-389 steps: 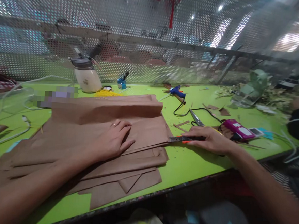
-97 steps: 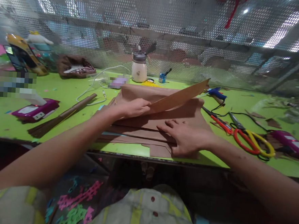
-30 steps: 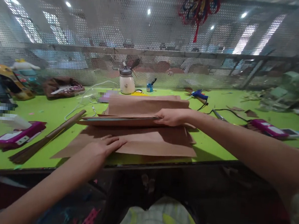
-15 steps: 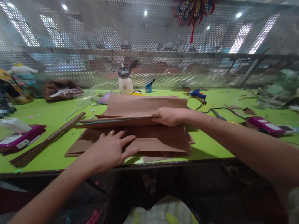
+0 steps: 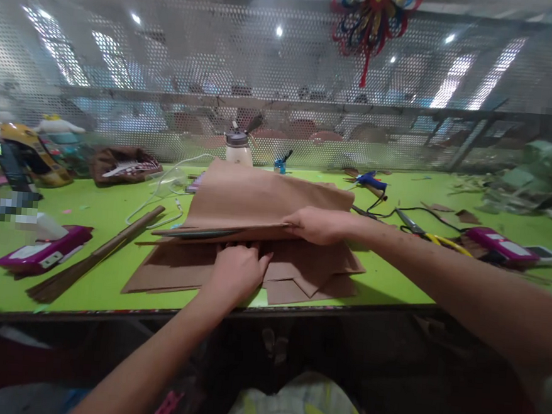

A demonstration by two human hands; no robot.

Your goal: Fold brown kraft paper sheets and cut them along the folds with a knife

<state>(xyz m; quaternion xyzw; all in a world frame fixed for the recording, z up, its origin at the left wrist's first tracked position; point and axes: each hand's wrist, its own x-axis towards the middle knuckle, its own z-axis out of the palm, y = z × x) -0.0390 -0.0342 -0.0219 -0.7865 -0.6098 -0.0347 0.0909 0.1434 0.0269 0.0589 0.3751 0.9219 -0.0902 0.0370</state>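
A loose pile of brown paper sheets [image 5: 167, 269] lies at the table's front edge. Above it, my right hand [image 5: 319, 226] pinches the edge of a raised bundle of brown sheets [image 5: 262, 196], which bows up and away from me. A bluish-green layer [image 5: 208, 234] shows along the bundle's near edge. My left hand [image 5: 238, 270] is tucked beneath that edge, its fingers curled against brown paper and partly hidden by the bundle. Smaller cut brown pieces [image 5: 308, 288] stick out of the pile to the right of my left hand.
A rolled brown paper stick [image 5: 97, 254] and a purple power strip [image 5: 48, 254] lie on the left. Behind the paper stand a pale bottle [image 5: 238, 151] and a small blue jar [image 5: 279, 165]. On the right are a blue glue gun [image 5: 371, 181], yellow-handled pliers [image 5: 437, 238] and another purple power strip [image 5: 500, 246].
My left hand has moved right and its flat fingers have curled under the raised bundle. More sheets are lifted, the bundle bows higher, and cut pieces below are uncovered. My right hand keeps its pinch.
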